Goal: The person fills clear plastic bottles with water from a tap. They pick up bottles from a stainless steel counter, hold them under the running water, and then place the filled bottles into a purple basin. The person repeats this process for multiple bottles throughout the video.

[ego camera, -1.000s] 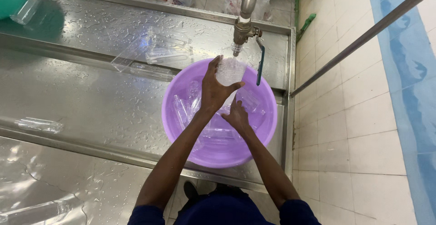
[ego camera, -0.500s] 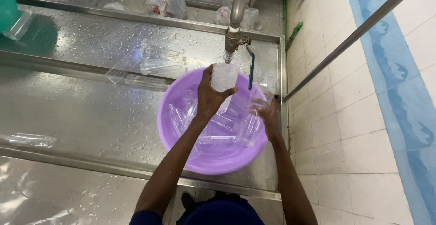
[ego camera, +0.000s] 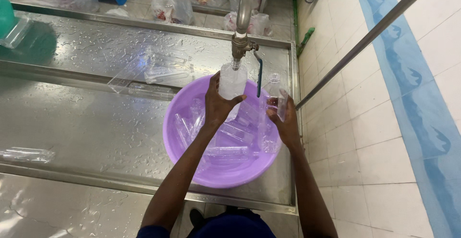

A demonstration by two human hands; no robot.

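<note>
A purple plastic basin (ego camera: 201, 170) sits in a wet steel sink and holds several clear plastic bottles. My left hand (ego camera: 218, 106) grips a clear bottle (ego camera: 232, 80) upright, its mouth right under the metal tap (ego camera: 241, 43). At the basin's right rim, my right hand (ego camera: 284, 118) holds a second clear bottle (ego camera: 272, 118) upright.
The steel sink trough (ego camera: 86, 118) is wet, with clear bottles (ego camera: 161, 70) lying behind the basin and one bottle (ego camera: 24, 155) at the left. A green container (ego camera: 6, 12) stands far left. Plastic bags (ego camera: 170, 2) lie on the floor beyond. A tiled wall and a metal rail (ego camera: 370, 36) are on the right.
My right hand has lifted out of the basin to the right rim with a bottle in it. My left hand keeps its bottle under the tap.
</note>
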